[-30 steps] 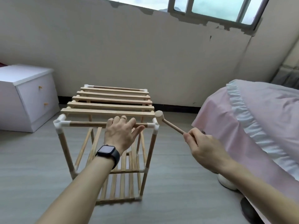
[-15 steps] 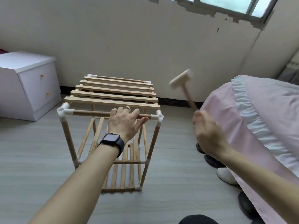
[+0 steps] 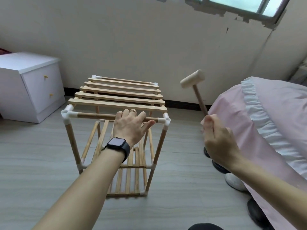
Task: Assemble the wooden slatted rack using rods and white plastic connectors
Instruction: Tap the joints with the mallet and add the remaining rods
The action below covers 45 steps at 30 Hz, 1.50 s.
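The right hand (image 3: 217, 140) clamps its fingers on the mallet (image 3: 192, 78) handle, head poised above them, while the corner connector (image 3: 166, 120) (likely the strike target) sits lower-left, just beyond the left hand (image 3: 131, 125), whose fingers curl over the rack's (image 3: 116, 103) sideways-running front rod (image 3: 94, 115).

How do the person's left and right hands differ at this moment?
The left hand lies on the front top wooden rod of the wooden slatted rack, fingers curled over it; the right hand is off the rack, gripping the handle of the small wooden mallet, whose head is raised. The left wrist wears a black smartwatch; the right wrist is bare. Both hold something wooden.
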### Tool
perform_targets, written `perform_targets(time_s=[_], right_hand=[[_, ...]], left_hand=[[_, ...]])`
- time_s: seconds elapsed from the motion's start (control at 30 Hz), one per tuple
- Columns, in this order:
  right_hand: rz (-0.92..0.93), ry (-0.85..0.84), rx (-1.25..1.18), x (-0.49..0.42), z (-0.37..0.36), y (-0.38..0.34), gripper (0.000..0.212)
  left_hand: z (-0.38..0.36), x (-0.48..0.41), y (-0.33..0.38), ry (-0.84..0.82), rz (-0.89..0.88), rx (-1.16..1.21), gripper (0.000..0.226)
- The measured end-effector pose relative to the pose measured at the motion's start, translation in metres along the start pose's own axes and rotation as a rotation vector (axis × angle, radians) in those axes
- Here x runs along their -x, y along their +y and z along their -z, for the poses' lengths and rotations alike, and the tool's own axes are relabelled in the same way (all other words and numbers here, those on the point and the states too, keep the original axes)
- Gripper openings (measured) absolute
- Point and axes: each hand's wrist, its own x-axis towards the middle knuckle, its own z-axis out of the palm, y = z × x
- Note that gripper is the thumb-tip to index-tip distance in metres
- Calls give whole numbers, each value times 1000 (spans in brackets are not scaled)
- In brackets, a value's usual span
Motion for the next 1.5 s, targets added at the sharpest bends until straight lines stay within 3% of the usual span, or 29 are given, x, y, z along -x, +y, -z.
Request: perform_targets(time_s=[0.07, 0.1, 0.23, 0.33, 0.4, 0.47, 0.53, 0.6, 0.87, 1.1, 1.17, 1.27, 1.33, 1.4, 1.43, 1.5], right_hand=[[-100, -278, 248, 5, -4, 0, 42], [-115, -298, 248, 6, -3, 0, 44], [-74, -77, -23, 1, -5, -9, 46], [-67, -116, -240, 1, -30, -28, 42], [-40, -180, -360, -1, -53, -48, 38], [-2, -238, -451, -4, -75, -74, 35], [51, -331, -554, -5, -92, -101, 30], [133, -408, -573, -7, -105, -124, 28], [319, -457, -295, -17, -127, -161, 33], [320, -515, -132, -23, -112, -164, 40], [363, -448, -210, -32, -101, -167, 42], [406, -268, -542, -28, -96, -169, 43], [380, -326, -454, -19, -105, -165, 36], [327, -530, -176, -13, -114, -156, 34], [312, -549, -178, -12, -116, -152, 35], [345, -424, -388, -11, -113, -155, 35]], left_hand=[[1, 0, 1, -17, -6, -1, 61], [2, 0, 2, -18, -16, 4, 60], [10, 2, -18, -68, -155, 99, 43], [25, 13, -66, 8, -122, 153, 53], [36, 30, -104, 193, 47, 225, 58], [37, 51, -136, 266, 341, 409, 62], [30, 69, -157, 120, 637, 709, 67], [19, 81, -167, -87, 726, 924, 56], [2, 100, -156, -72, 560, 871, 27], [-7, 106, -148, -33, 511, 847, 34], [-7, 106, -148, -32, 514, 841, 39], [-8, 106, -149, -40, 517, 849, 46], [-8, 106, -150, -37, 513, 857, 47], [-9, 107, -150, -33, 506, 858, 44], [-9, 107, -150, -31, 502, 855, 44], [-9, 107, -150, -33, 498, 848, 48]])
